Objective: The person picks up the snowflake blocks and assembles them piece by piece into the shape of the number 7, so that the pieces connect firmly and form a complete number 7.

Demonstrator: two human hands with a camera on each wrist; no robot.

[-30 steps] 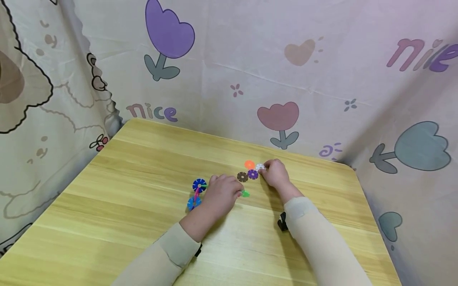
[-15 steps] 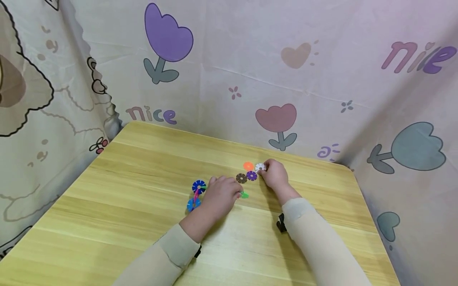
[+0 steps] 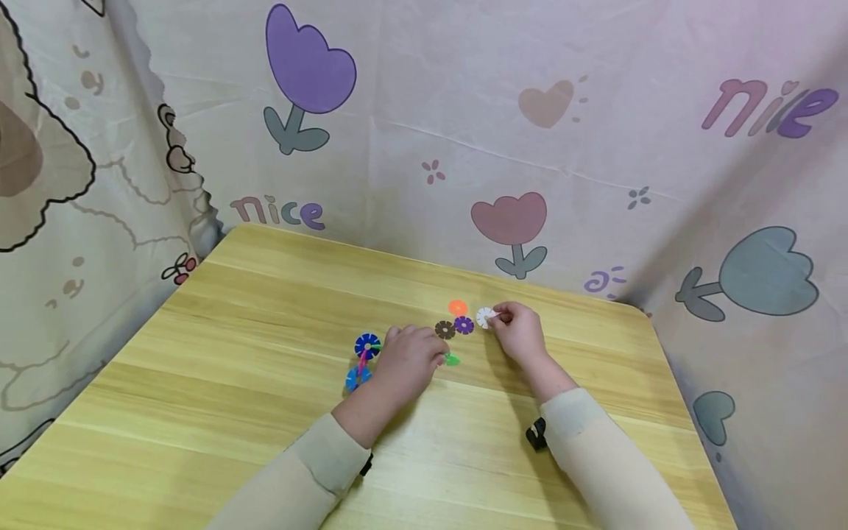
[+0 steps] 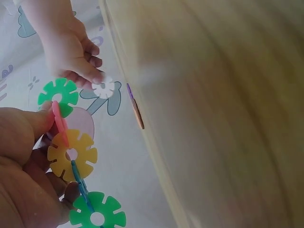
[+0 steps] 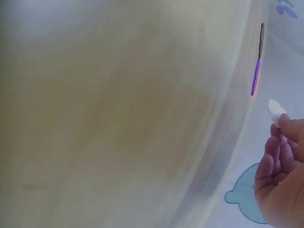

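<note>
In the head view my left hand [image 3: 409, 364] holds a chain of slotted interlocking plastic discs over the table. A dark blue disc [image 3: 366, 343] and a light blue disc [image 3: 358, 380] stick out on its left side, a green disc [image 3: 453, 360] on its right. The left wrist view shows more of the chain: fingers and thumb pinch near a pink disc [image 4: 60, 124], joined to a yellow disc [image 4: 84, 146], with a blue disc [image 4: 81, 184] and another green one below. My right hand [image 3: 523, 335] pinches a white slotted disc [image 3: 483, 319] between thumb and fingertips, lifted off the table.
Three loose discs lie close together on the wooden table [image 3: 298, 280]: orange [image 3: 457, 308], purple [image 3: 464, 325] and brown [image 3: 444, 330]. They are just left of the white disc. A printed curtain [image 3: 397, 110] hangs behind the table's back edge.
My right hand has picked up the white disc from beside the orange and purple ones and drawn it slightly right and nearer. The left hand stays almost still with the chain.
</note>
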